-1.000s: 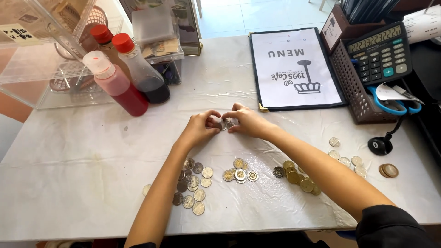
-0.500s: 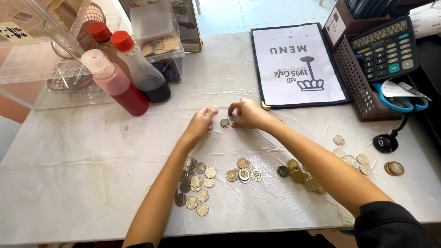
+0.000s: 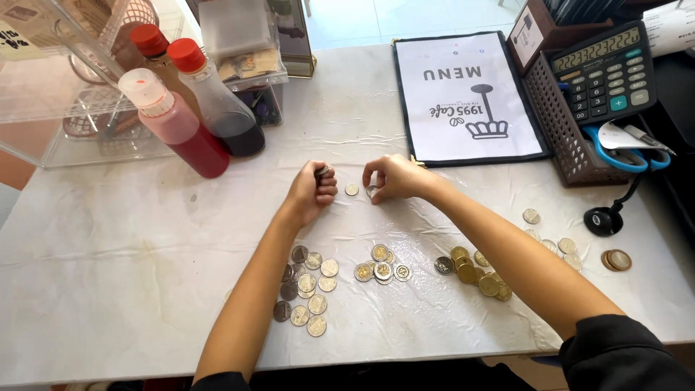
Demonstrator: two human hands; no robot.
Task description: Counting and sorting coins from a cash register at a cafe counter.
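My left hand (image 3: 313, 192) is curled into a fist around a small stack of coins (image 3: 323, 172) that shows at the top of the fist. My right hand (image 3: 392, 178) rests on the white table (image 3: 108, 289) with its fingertips pinching a coin (image 3: 371, 192). A single coin (image 3: 352, 190) lies flat between the two hands. Nearer to me lie sorted groups: silver and dark coins (image 3: 308, 289) by my left forearm, two-tone coins (image 3: 381, 271) in the middle, and brass coins (image 3: 474, 274) by my right forearm.
Three squeeze bottles (image 3: 190, 123) with red and dark liquid stand at the back left beside clear plastic boxes (image 3: 65, 94). A menu card (image 3: 467, 101) lies at the back. A calculator (image 3: 604, 72), blue scissors (image 3: 622, 148) and a brown basket (image 3: 565, 127) sit right, with more coins (image 3: 557, 239) below.
My hands were together over one spot; they have drawn apart. One coin now lies on the table between them, and the left hand has closed around its stack.
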